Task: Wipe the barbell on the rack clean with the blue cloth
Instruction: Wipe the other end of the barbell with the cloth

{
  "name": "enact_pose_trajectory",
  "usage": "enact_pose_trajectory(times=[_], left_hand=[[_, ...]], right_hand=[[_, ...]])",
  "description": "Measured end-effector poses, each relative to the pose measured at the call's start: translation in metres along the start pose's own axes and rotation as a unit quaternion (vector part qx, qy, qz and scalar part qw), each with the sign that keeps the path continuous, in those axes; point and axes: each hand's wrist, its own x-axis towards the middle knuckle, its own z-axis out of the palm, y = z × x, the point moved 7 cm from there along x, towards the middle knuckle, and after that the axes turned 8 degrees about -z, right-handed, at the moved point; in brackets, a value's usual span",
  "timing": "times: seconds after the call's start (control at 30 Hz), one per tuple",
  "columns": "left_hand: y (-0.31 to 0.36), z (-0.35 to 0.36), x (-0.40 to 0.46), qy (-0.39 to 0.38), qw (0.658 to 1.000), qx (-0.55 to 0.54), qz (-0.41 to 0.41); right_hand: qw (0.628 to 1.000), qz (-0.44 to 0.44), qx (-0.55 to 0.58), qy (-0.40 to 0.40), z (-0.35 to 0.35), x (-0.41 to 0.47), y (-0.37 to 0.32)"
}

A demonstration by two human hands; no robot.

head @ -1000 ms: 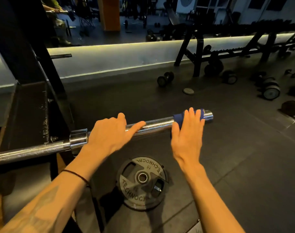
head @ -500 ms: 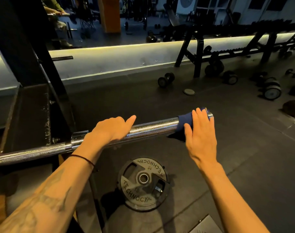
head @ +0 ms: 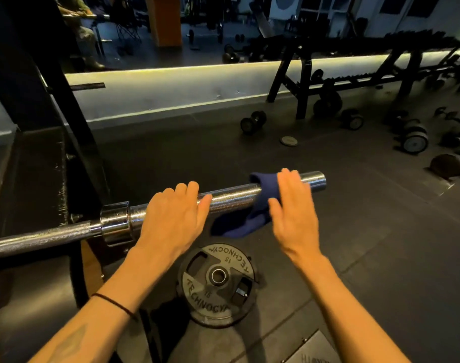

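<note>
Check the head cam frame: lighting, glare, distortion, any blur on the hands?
Head view: dim gym, bright LED strip blown out; specular glare on the barbell sleeve; wide-angle bending at edges; right hand on the blue cloth slightly soft, left hand sharper.

Bare forearms; thin dark wristband (left wrist).
</note>
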Motion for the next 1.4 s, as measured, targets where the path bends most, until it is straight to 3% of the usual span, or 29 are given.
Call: enact_pose_trajectory(times=[0.1, 0.23, 0.37, 0.47, 0.53, 0.6, 0.73, 0.83, 0.9, 1.03, 1.17, 1.4], left_hand=[[-0.002, 0.003, 0.004, -0.008, 0.999, 0.017, -0.026], [0.0, 0.001, 0.011, -0.016, 0.998, 0.05, -0.032], [0.001, 0.009, 0.019, -0.127, 0.979, 0.15, 0.052], [-0.003, 0.018, 0.029, -0.224, 0.965, 0.116, 0.074], [-0.01, 0.032, 0.037, -0.303, 0.949, 0.063, 0.052], [-0.015, 0.037, 0.04, -0.346, 0.938, 0.017, 0.021], [-0.003, 0.019, 0.033, -0.215, 0.966, 0.134, 0.058], [0.009, 0.008, 0.023, -0.138, 0.976, 0.167, 0.024], [0.013, 0.006, 0.018, -0.102, 0.982, 0.157, 0.002], [0.011, 0.003, 0.01, -0.035, 0.995, 0.085, -0.043], [0.014, 0.001, 0.001, 0.021, 0.998, 0.019, -0.061], [0.012, 0.0, 0.015, 0.007, 0.998, 0.028, -0.053]], right_hand=[[0.996, 0.073, -0.029, 0.034, -0.01, 0.002, 0.03], [0.992, 0.106, 0.024, 0.06, 0.004, 0.006, -0.012], [0.997, -0.037, 0.073, -0.013, 0.026, -0.002, -0.08], [0.989, -0.138, 0.037, -0.05, 0.025, -0.005, -0.077], [0.988, -0.147, 0.003, -0.046, 0.018, -0.003, -0.054], [0.994, -0.098, -0.024, -0.027, 0.006, -0.001, -0.019], [0.998, 0.058, -0.027, 0.029, -0.01, -0.005, 0.032], [0.99, 0.121, 0.008, 0.066, -0.003, -0.001, 0.016], [0.99, 0.11, 0.042, 0.073, 0.005, 0.002, -0.014], [0.996, -0.03, 0.079, 0.002, 0.025, -0.006, -0.072], [0.991, -0.126, 0.029, -0.042, 0.023, -0.015, -0.058], [0.999, 0.037, -0.036, 0.014, -0.003, -0.008, 0.026]])
